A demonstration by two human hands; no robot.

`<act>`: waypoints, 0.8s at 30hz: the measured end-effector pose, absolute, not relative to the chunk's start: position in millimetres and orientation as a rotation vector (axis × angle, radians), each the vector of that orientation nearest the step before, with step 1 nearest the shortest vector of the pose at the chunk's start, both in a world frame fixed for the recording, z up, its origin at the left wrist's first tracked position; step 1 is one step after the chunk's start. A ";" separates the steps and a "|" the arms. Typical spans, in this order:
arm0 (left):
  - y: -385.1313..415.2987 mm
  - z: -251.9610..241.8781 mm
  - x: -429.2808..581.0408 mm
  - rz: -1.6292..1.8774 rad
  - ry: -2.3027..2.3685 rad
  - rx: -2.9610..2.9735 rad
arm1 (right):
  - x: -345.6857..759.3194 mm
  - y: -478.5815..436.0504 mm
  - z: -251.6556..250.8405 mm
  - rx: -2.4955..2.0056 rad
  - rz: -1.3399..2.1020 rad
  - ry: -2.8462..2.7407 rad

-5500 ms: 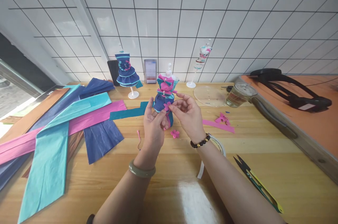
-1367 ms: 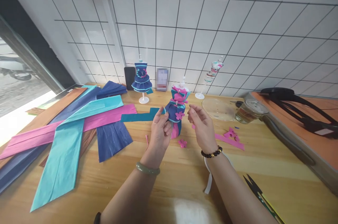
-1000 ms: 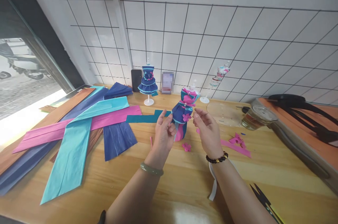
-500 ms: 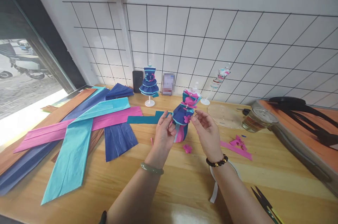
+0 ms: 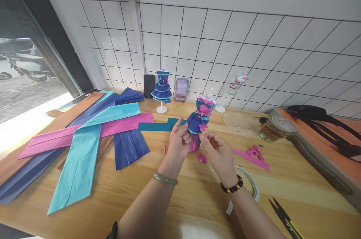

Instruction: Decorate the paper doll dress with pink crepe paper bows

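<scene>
A small dress form wears a pink and blue paper dress (image 5: 195, 121) with a pink bow at the chest and a pink paper flower (image 5: 203, 127) on the blue skirt. My left hand (image 5: 180, 138) pinches the left edge of that skirt. My right hand (image 5: 218, 152) is closed just below the flower at the skirt's lower right, thumb and forefinger together; whatever lies between them is too small to name. Another pink flower (image 5: 201, 158) lies on the table between my wrists. Beneath my right forearm is a roll of white tape (image 5: 255, 190).
Coloured paper strips (image 5: 76, 167) spread over the left side. A second dressed form (image 5: 161, 88), a phone (image 5: 149, 86) and a third form (image 5: 237, 83) stand near the wall. Right: lidded cup (image 5: 276, 128), pink scraps (image 5: 255, 152), scissors (image 5: 283, 214), black straps (image 5: 321, 122).
My right hand has moved down from beside the flower to the skirt's lower edge. The view has shifted slightly, and more of the tape roll shows.
</scene>
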State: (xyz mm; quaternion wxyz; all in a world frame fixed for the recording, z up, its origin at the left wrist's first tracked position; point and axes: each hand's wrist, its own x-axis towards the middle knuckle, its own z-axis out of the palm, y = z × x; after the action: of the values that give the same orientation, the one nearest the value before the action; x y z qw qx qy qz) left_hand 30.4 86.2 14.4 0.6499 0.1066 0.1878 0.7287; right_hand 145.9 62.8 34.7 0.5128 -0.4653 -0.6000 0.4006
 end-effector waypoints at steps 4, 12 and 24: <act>84.8 14.2 31.8 1.670 0.427 0.262 | 141.9 60.5 23.0 -1.059 1.391 -1.338; 84.6 15.1 30.1 1.679 0.470 0.269 | 126.9 62.2 27.0 -0.894 1.659 -0.927; 83.2 9.5 28.7 1.670 0.506 0.288 | 109.0 67.6 28.1 -0.885 1.657 -0.707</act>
State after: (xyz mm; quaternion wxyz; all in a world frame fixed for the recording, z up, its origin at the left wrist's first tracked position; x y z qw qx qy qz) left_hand 28.7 83.2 9.5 0.6338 0.1260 0.2212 0.7303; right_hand 109.0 67.6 28.1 0.5375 -0.3717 -0.2970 0.6962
